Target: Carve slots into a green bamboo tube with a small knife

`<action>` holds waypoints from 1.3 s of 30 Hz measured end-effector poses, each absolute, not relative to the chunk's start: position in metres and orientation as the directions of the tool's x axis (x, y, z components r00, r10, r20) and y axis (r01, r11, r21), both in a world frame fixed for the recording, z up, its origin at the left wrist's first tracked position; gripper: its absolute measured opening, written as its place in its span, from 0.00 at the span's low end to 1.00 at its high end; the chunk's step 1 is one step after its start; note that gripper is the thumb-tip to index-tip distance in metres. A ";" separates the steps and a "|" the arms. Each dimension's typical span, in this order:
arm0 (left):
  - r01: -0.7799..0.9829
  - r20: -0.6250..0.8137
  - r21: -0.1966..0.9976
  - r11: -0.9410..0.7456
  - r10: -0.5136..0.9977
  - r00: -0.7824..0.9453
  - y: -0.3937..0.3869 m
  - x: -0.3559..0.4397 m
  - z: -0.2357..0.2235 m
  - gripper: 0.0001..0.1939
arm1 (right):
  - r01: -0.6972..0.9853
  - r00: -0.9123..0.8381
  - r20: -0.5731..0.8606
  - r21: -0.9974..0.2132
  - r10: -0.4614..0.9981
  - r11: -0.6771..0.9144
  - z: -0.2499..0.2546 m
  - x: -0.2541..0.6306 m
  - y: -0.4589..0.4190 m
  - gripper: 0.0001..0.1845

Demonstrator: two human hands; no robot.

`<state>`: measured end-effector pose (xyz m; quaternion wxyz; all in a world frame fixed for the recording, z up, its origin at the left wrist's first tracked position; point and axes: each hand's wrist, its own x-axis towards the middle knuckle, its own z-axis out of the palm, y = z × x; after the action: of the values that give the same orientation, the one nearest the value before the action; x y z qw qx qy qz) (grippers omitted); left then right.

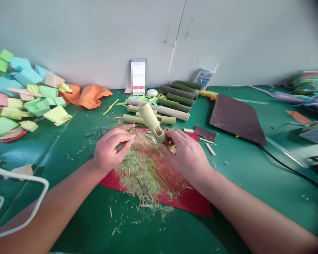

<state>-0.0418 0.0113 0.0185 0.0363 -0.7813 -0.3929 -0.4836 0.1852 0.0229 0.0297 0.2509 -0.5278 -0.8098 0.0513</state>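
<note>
green table (87, 218); on it, red sheet (198, 201) strewn with shavings (134, 169); right hand (184, 146) gripping; left hand (111, 146) near, fingers curled, cannot tell if holding anything; notched bamboo tube (147, 116) in right hand, tilted above sheet.

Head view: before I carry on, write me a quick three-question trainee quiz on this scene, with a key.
1. Which of the person's hands holds the pale bamboo tube?
2. True or false: the tube's side is unbroken, with no opening cut in it.
3. What colour is the sheet under the shavings? A blue, B red, C yellow.

Key:
1. The right hand.
2. False; a notch shows in its side.
3. B.
</note>
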 end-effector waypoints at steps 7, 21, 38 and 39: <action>0.646 0.770 0.330 -0.689 0.592 0.237 0.010 -0.040 0.020 0.09 | 0.822 -0.258 0.341 -0.415 0.904 0.391 0.030 0.188 0.028 0.11; 0.637 0.752 0.347 -0.688 0.610 0.250 0.011 -0.042 0.021 0.09 | 0.726 -0.096 0.402 -0.598 0.911 0.340 0.031 0.199 0.041 0.12; 0.657 0.727 0.350 -0.667 0.636 0.258 0.011 -0.042 0.020 0.08 | 0.769 -0.075 0.387 -0.564 0.919 0.300 0.018 0.209 0.062 0.11; 0.655 0.726 0.352 -0.669 0.636 0.260 0.012 -0.042 0.019 0.08 | 0.771 -0.077 0.386 -0.561 0.919 0.300 0.018 0.209 0.062 0.11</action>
<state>-0.0424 0.0115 0.0194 0.0102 -0.7938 -0.4065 -0.4523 0.2092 0.0621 0.0175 0.3504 -0.5819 -0.7262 0.1055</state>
